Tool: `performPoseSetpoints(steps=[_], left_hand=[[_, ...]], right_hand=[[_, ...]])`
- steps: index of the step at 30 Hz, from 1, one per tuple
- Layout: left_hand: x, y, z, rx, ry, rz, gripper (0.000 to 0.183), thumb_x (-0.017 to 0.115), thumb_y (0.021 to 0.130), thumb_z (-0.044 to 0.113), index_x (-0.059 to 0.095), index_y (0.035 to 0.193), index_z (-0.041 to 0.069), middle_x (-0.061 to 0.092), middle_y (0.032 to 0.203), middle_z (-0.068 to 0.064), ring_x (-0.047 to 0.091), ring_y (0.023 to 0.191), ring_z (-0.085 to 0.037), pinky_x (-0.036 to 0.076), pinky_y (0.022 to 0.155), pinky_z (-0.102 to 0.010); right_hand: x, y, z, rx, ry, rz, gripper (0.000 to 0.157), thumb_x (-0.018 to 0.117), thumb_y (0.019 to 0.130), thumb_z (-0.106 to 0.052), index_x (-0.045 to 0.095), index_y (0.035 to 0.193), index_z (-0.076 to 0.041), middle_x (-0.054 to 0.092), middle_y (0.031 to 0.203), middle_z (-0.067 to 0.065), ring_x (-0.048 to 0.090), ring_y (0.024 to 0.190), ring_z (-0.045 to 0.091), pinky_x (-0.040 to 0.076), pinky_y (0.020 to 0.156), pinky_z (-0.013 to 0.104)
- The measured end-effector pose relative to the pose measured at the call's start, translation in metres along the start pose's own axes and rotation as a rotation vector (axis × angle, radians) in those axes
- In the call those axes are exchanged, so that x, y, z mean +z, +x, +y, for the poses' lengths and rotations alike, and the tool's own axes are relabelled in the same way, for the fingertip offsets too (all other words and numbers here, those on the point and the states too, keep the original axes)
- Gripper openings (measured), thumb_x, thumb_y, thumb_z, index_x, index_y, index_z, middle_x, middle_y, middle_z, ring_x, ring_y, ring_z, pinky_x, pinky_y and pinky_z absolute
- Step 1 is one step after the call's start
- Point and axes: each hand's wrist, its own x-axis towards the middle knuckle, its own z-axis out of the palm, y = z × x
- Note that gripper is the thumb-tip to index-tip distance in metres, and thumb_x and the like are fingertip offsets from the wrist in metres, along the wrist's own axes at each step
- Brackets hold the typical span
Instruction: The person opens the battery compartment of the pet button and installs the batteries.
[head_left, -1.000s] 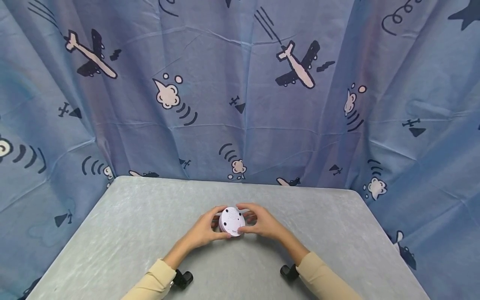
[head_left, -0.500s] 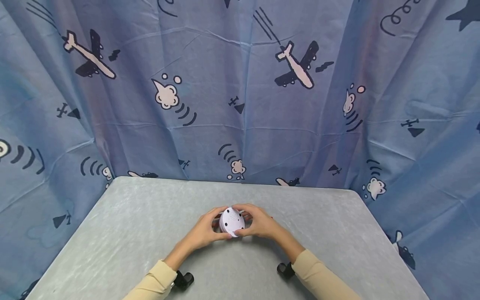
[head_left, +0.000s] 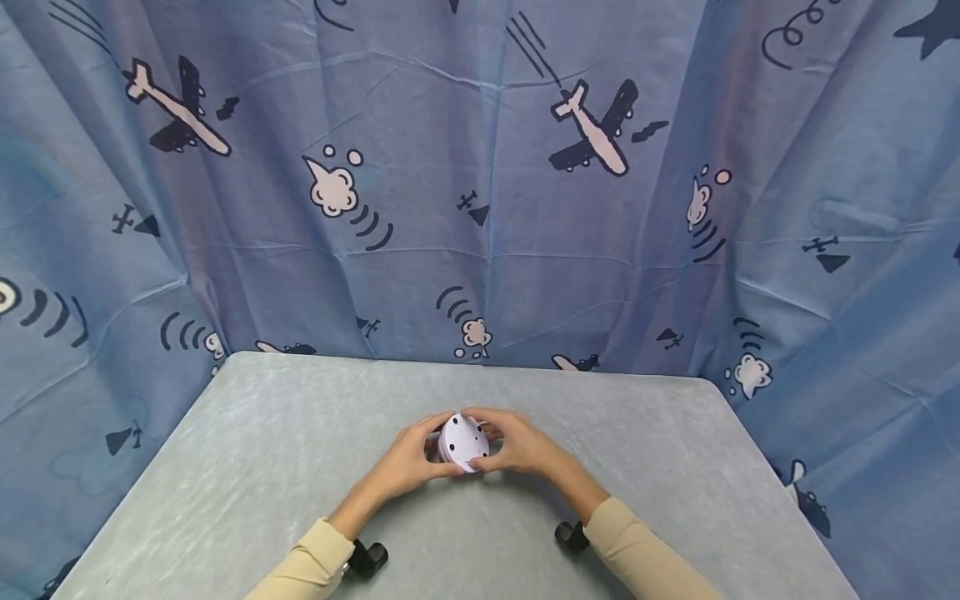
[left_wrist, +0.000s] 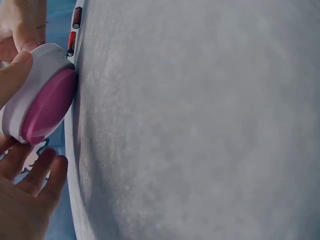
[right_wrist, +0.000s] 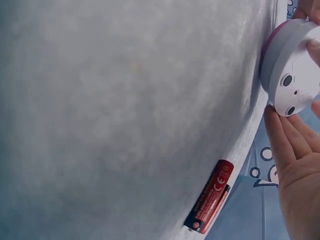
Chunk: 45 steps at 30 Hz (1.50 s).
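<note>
Held up near the middle of the table is a round white push-button device (head_left: 463,442). Its flat underside, with dark round feet and a patch of tiny holes, faces the head camera. A glossy pink dome (left_wrist: 51,105) covers the far side, seen in the left wrist view. My left hand (head_left: 411,457) grips the device's left edge between thumb and fingers. On the opposite edge, my right hand (head_left: 517,446) pinches it, thumb at the lower rim and index finger at the top. In the right wrist view, a panel outline shows on the underside (right_wrist: 305,82).
Two red-and-black batteries (right_wrist: 212,197) lie on the table beyond my right hand, which hides them in the head view. The pale grey table (head_left: 337,400) ends at a blue patterned curtain (head_left: 420,208). Both wrists wear black cameras (head_left: 366,558).
My right hand has shifted slightly left, its thumb and index finger reaching further over the device's edge. My left hand and the device have barely moved.
</note>
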Motion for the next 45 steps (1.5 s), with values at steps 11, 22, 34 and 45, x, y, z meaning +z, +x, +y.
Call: performPoseSetpoints(steps=[11,22,34,45], left_hand=[[-0.002,-0.003,0.002,-0.029,0.019,0.009,0.081,0.093,0.076,0.017,0.052,0.143,-0.003,0.058,0.138,-0.015,0.055,0.126,-0.027,0.046,0.102,-0.043],[-0.002,0.000,0.005,-0.053,0.077,0.002,0.082,0.093,0.076,0.024,0.054,0.143,-0.001,0.059,0.138,-0.015,0.054,0.126,-0.028,0.044,0.104,-0.046],[-0.004,0.006,0.009,-0.078,0.062,-0.013,0.083,0.094,0.074,0.021,0.054,0.143,-0.003,0.060,0.136,-0.016,0.057,0.121,-0.026,0.048,0.098,-0.044],[-0.003,0.009,0.009,-0.066,0.065,-0.020,0.081,0.094,0.074,0.024,0.056,0.142,0.001,0.062,0.134,-0.011,0.060,0.113,-0.020,0.052,0.092,-0.041]], right_hand=[[0.000,0.002,0.000,0.015,0.036,-0.014,0.072,0.089,0.080,-0.013,0.055,0.143,-0.001,0.057,0.141,0.015,0.061,0.119,0.032,0.050,0.097,0.037],[-0.002,0.004,-0.004,0.000,-0.098,-0.057,0.070,0.084,0.080,-0.012,0.055,0.144,-0.004,0.059,0.140,0.009,0.062,0.118,0.026,0.051,0.096,0.036],[-0.007,0.009,0.002,0.060,0.095,-0.103,0.080,0.088,0.081,-0.010,0.047,0.148,0.005,0.049,0.147,0.021,0.057,0.125,0.037,0.049,0.098,0.038],[-0.009,0.008,0.011,0.018,0.259,-0.124,0.079,0.086,0.080,-0.001,0.046,0.148,0.006,0.046,0.149,0.023,0.054,0.127,0.038,0.049,0.098,0.037]])
